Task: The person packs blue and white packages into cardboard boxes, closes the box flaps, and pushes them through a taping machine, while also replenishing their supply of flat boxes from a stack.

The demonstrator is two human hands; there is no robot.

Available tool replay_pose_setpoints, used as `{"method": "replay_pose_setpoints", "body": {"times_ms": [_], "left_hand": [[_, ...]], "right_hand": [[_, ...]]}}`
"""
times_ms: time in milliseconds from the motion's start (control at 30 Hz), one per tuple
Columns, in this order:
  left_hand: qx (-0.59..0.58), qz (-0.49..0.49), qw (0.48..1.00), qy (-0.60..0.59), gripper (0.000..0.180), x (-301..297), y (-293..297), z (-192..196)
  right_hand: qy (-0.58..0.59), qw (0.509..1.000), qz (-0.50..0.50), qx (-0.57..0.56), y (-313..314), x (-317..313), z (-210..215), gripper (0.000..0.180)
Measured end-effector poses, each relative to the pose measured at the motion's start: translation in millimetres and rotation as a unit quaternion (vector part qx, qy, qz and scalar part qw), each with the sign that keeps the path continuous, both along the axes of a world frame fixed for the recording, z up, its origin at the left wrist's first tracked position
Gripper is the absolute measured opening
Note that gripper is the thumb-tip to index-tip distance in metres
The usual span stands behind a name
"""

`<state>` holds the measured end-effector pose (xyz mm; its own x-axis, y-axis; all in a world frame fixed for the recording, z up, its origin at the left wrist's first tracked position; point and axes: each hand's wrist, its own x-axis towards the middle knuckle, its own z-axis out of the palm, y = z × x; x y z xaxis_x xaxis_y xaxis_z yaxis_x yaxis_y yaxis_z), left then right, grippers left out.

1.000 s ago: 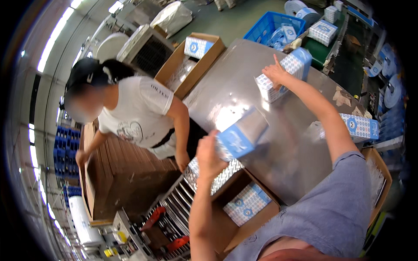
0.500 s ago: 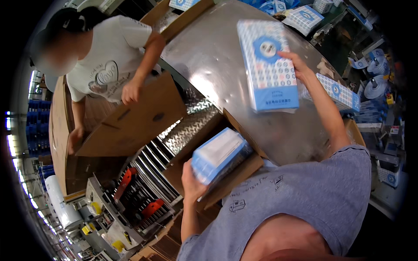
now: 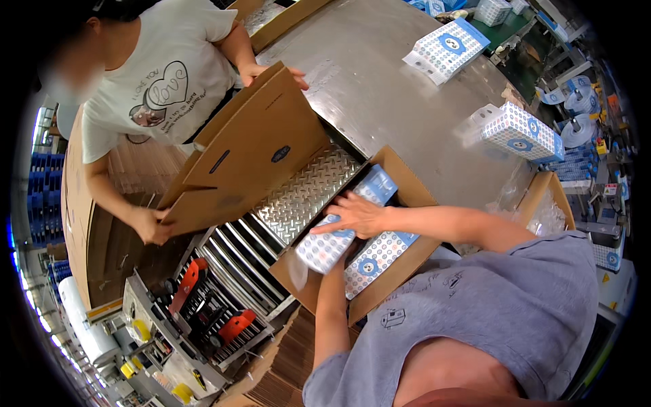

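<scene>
An open cardboard box (image 3: 424, 193) stands in front of me. Lying tilted in its far-left part is a long white-and-blue patterned package (image 3: 317, 256), with my right hand (image 3: 358, 214) flat across its middle, fingers spread. My left forearm (image 3: 331, 315) reaches over the box's near-left side; its hand is hidden under or behind that package, so the fingers do not show. A second package (image 3: 371, 266) of the same pattern rests in the box on the side nearer me.
A co-worker at the left holds a folded cardboard carton (image 3: 264, 146) in both hands. Metal rollers (image 3: 237, 254) and a tread plate (image 3: 308, 193) lie beside my box. Two more packages rest on the metal table (image 3: 380, 81), one at the far side (image 3: 449, 49), one at right (image 3: 522, 136).
Both my hands have come together at the box. The package my right hand held above the table is no longer raised there. The co-worker has lifted and turned the carton more upright.
</scene>
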<state>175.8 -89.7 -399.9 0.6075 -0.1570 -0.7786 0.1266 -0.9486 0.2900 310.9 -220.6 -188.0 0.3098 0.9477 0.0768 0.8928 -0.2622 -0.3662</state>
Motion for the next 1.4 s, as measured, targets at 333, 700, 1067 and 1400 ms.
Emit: {"method": "replay_pose_setpoints", "body": {"times_ms": [333, 700, 1067, 1400], "left_hand": [[-0.018, 0.089, 0.995, -0.042, 0.087, 18.8, 33.5, 7.2], [-0.187, 0.155, 0.948, -0.207, 0.026, 16.2, 94.2, -71.6], [-0.481, -0.035, 0.850, -0.211, 0.024, 110.1, -195.6, 238.5], [-0.321, -0.536, 0.700, -0.347, 0.038, 75.2, -418.7, 134.2]], "right_hand": [[-0.015, 0.996, 0.056, -0.069, 52.3, 26.5, -226.1, 0.090], [0.245, 0.822, -0.312, 0.409, -75.6, -24.7, 47.8, 0.014], [0.039, 0.717, -0.695, 0.017, -441.8, -156.4, -26.0, 0.011], [0.067, 0.736, -0.673, 0.007, -492.1, -86.4, -70.7, 0.016]]}}
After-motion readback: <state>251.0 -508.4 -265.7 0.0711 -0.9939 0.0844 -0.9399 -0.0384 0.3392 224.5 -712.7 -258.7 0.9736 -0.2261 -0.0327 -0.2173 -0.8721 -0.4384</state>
